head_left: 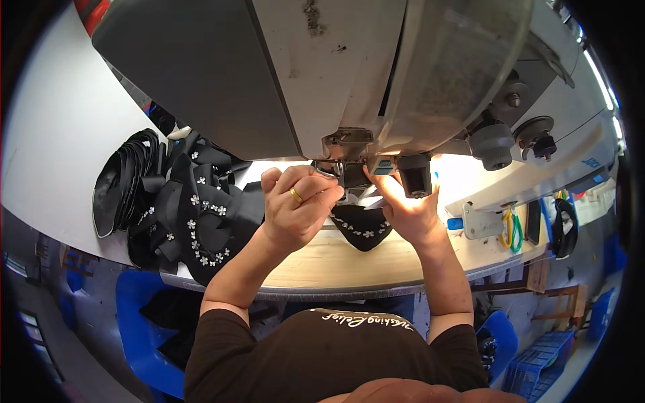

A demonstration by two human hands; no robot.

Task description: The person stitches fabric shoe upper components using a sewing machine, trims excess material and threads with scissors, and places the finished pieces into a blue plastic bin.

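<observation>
Both hands work under the sewing machine (376, 74): the left hand (295, 205) curled, the right hand (403, 201) pinching the black studded piece (363, 228), steadying it; finished pieces (195, 215) lie at nine o'clock.

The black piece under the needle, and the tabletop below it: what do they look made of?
The black piece, pinched by the left hand and right hand, looks like matte fabric or soft synthetic leather; it lies limp, and a row of small shiny flower studs lines its edge. The tabletop looks like pale wood or laminate, with faint grain and a grey edge band.
</observation>
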